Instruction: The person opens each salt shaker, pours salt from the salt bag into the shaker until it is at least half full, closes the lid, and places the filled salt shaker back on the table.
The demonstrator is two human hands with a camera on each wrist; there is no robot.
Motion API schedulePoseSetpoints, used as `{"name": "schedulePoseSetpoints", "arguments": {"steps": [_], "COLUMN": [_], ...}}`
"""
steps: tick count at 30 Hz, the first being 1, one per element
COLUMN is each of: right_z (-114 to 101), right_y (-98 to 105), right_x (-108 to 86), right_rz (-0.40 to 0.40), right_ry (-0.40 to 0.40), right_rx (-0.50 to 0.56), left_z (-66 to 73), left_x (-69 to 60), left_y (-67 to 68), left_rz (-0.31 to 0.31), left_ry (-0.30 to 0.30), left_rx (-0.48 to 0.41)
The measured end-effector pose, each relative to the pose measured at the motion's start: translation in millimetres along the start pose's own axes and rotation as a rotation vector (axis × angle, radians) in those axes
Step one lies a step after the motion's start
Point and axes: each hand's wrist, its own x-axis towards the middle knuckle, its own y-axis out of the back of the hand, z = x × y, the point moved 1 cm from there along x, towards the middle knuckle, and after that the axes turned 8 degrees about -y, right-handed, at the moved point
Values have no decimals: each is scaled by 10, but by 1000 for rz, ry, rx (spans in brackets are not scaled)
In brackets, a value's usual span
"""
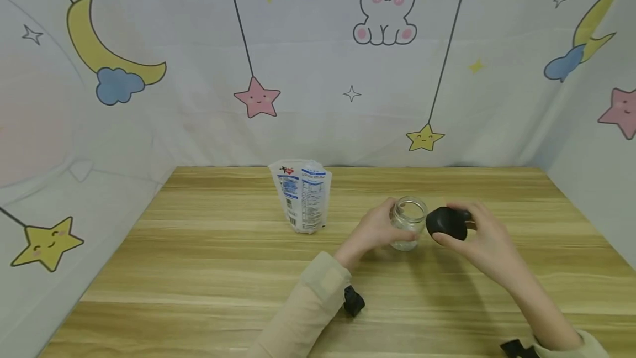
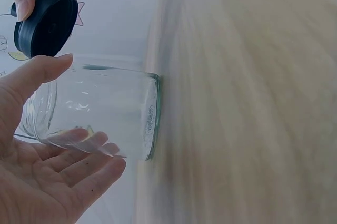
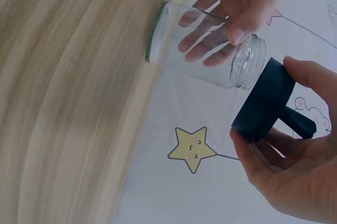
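Observation:
A clear glass jar (image 1: 411,215) with a threaded, uncovered mouth stands upright on the table. My left hand (image 1: 381,226) holds it from the left, thumb on the near side and fingers round the far side. Just right of the jar, my right hand (image 1: 489,242) grips a round black lid (image 1: 446,223) by its rim. The lid is tilted, its hollow underside turned towards the jar, and a stubby black handle (image 3: 297,123) sticks out of its top. In the right wrist view, the lid is close beside the jar's mouth.
A white stand-up pouch (image 1: 308,198) with blue and black print stands left of the jar on the wood-grain table (image 1: 199,247). Behind the table hangs a pale cloth (image 1: 318,59) with cartoon stars, moons and a rabbit. Black straps sit near both wrists.

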Motion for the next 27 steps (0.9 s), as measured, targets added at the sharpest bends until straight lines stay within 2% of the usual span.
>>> {"name": "schedulePoseSetpoints", "arguments": {"steps": [13, 27], "right_z": [91, 162], "right_y": [30, -3], "right_x": [-48, -78], "right_rz": [-72, -114], "right_ry": [-48, -50], "right_rx": [-62, -129], "left_z": [-19, -61], "left_x": [-13, -15], "left_y": [17, -4], "left_rz": [-8, -17], "left_ry": [-9, -7], "left_rx": [-7, -12]}}
